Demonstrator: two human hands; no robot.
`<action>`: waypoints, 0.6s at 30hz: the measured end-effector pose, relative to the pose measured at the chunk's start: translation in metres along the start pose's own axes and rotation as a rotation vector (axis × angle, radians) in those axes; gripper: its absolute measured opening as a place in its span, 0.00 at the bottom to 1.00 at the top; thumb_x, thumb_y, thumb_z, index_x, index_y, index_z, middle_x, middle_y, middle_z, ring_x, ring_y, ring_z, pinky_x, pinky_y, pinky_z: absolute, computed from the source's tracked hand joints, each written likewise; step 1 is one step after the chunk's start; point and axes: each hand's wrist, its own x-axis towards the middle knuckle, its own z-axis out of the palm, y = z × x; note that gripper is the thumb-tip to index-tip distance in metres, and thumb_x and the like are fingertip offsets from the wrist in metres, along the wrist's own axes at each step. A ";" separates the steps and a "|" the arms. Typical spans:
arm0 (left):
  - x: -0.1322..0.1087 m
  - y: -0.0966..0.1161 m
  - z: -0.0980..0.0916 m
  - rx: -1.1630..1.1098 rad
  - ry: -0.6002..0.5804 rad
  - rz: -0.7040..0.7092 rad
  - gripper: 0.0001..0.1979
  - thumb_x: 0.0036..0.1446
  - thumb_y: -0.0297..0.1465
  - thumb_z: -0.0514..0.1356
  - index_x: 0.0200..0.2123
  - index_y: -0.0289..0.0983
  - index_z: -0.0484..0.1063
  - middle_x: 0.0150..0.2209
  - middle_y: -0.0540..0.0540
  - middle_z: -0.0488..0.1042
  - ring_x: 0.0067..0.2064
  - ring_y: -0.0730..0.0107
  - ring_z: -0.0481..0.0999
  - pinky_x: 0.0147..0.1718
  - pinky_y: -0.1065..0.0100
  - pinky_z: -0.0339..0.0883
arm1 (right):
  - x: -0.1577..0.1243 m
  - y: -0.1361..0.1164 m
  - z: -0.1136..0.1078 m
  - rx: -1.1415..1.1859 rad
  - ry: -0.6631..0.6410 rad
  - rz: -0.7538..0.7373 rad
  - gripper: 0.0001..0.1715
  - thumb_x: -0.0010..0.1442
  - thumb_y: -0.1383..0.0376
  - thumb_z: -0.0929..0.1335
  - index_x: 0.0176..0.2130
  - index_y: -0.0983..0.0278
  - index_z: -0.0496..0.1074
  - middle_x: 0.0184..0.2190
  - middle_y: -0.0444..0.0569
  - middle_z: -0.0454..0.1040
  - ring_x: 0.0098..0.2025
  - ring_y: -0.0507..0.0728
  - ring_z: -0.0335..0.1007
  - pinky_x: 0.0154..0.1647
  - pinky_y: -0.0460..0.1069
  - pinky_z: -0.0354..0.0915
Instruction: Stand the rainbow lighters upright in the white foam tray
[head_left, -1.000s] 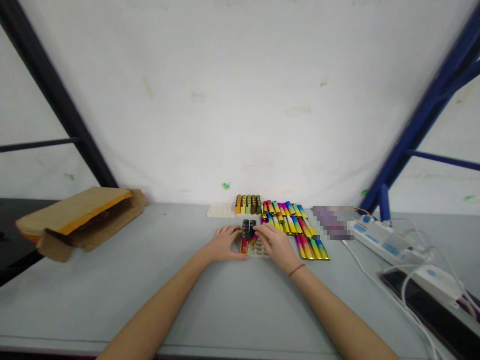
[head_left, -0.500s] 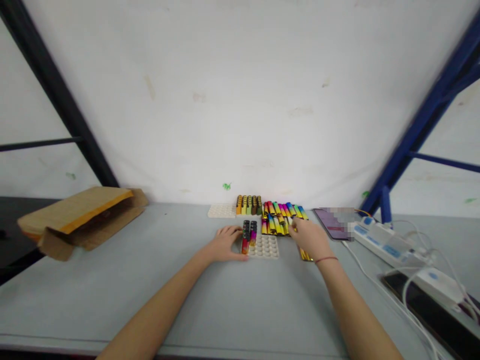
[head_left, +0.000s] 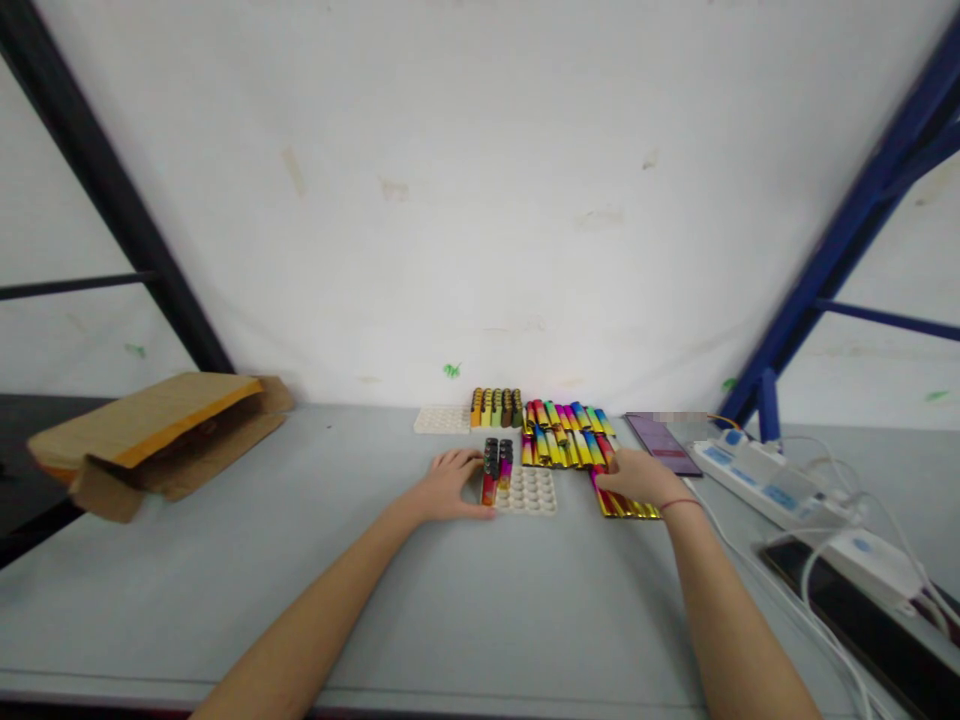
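Note:
My left hand (head_left: 448,486) lies flat on the grey table (head_left: 465,610), fingers spread, its fingertips against the left edge of a white socket tray (head_left: 534,492). A few dark-capped rainbow lighters (head_left: 496,466) stand in that tray's left sockets. My right hand (head_left: 639,478) rests over a near row of rainbow lighters (head_left: 631,507) lying on the table. Its fingers are closed on the lighter at the row's left end. A larger pile of rainbow lighters (head_left: 566,436) lies just behind.
Behind stands a second white tray (head_left: 441,420) with yellow, green and brown lighters (head_left: 496,408). A phone (head_left: 664,442), power strips (head_left: 757,470) with cables and a dark phone (head_left: 862,612) lie right. An open cardboard box (head_left: 150,435) sits left.
My right hand left the tray, reached right to the lighter pile, then came down onto the near row. The left hand has stayed at the tray.

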 end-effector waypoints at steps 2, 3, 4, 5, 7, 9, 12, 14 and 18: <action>0.000 0.000 0.000 -0.003 0.000 0.004 0.43 0.46 0.59 0.61 0.58 0.38 0.62 0.61 0.38 0.61 0.60 0.46 0.59 0.58 0.52 0.51 | 0.002 -0.002 -0.001 0.101 0.041 -0.138 0.15 0.56 0.60 0.62 0.22 0.65 0.67 0.23 0.53 0.72 0.28 0.57 0.68 0.27 0.49 0.54; 0.000 0.000 0.000 -0.003 0.000 0.004 0.43 0.46 0.59 0.61 0.59 0.38 0.62 0.61 0.38 0.61 0.60 0.46 0.59 0.58 0.52 0.51 | 0.003 -0.004 0.000 0.159 0.085 -0.196 0.14 0.56 0.61 0.62 0.22 0.64 0.65 0.23 0.51 0.71 0.28 0.56 0.67 0.27 0.48 0.54; 0.000 0.000 0.000 -0.003 -0.001 0.001 0.44 0.46 0.59 0.61 0.59 0.39 0.62 0.61 0.38 0.60 0.60 0.46 0.59 0.58 0.52 0.51 | 0.004 -0.006 0.001 0.218 0.132 -0.241 0.12 0.56 0.62 0.62 0.23 0.64 0.64 0.23 0.49 0.70 0.28 0.55 0.66 0.28 0.47 0.54; 0.000 0.000 0.000 -0.002 -0.003 -0.004 0.44 0.46 0.59 0.61 0.59 0.39 0.62 0.61 0.38 0.60 0.60 0.46 0.59 0.58 0.51 0.51 | 0.005 -0.008 0.002 0.281 0.163 -0.265 0.09 0.56 0.63 0.62 0.25 0.63 0.63 0.24 0.47 0.70 0.28 0.54 0.65 0.28 0.47 0.54; 0.000 0.000 -0.001 -0.003 -0.006 -0.009 0.44 0.46 0.59 0.61 0.59 0.38 0.62 0.61 0.38 0.60 0.60 0.46 0.59 0.58 0.51 0.51 | 0.005 -0.013 0.007 0.424 0.135 -0.259 0.03 0.55 0.66 0.61 0.29 0.62 0.60 0.23 0.44 0.69 0.26 0.53 0.64 0.27 0.46 0.55; 0.000 0.000 -0.001 -0.003 -0.007 -0.006 0.44 0.46 0.59 0.61 0.59 0.37 0.62 0.61 0.37 0.60 0.60 0.46 0.59 0.58 0.51 0.50 | 0.006 -0.016 0.012 0.555 0.032 -0.231 0.01 0.55 0.68 0.59 0.31 0.61 0.58 0.21 0.41 0.67 0.22 0.52 0.64 0.26 0.46 0.56; 0.000 0.001 -0.002 -0.008 -0.004 0.002 0.44 0.46 0.59 0.61 0.59 0.36 0.62 0.61 0.37 0.60 0.60 0.46 0.59 0.58 0.51 0.50 | 0.008 -0.021 0.019 0.633 -0.001 -0.223 0.01 0.57 0.66 0.59 0.33 0.60 0.58 0.20 0.39 0.64 0.21 0.52 0.63 0.25 0.46 0.56; 0.000 0.001 -0.001 -0.015 -0.002 -0.001 0.43 0.46 0.59 0.61 0.59 0.37 0.62 0.61 0.38 0.60 0.60 0.45 0.59 0.58 0.50 0.50 | 0.009 -0.025 0.023 0.633 0.104 -0.244 0.05 0.58 0.62 0.60 0.32 0.60 0.59 0.22 0.40 0.64 0.24 0.52 0.63 0.27 0.46 0.56; 0.000 0.001 -0.001 -0.019 0.003 -0.004 0.43 0.45 0.59 0.61 0.58 0.39 0.63 0.61 0.38 0.61 0.60 0.45 0.59 0.58 0.50 0.51 | 0.016 -0.036 0.032 0.675 0.305 -0.245 0.21 0.62 0.54 0.56 0.24 0.61 0.61 0.22 0.45 0.66 0.27 0.55 0.63 0.30 0.49 0.57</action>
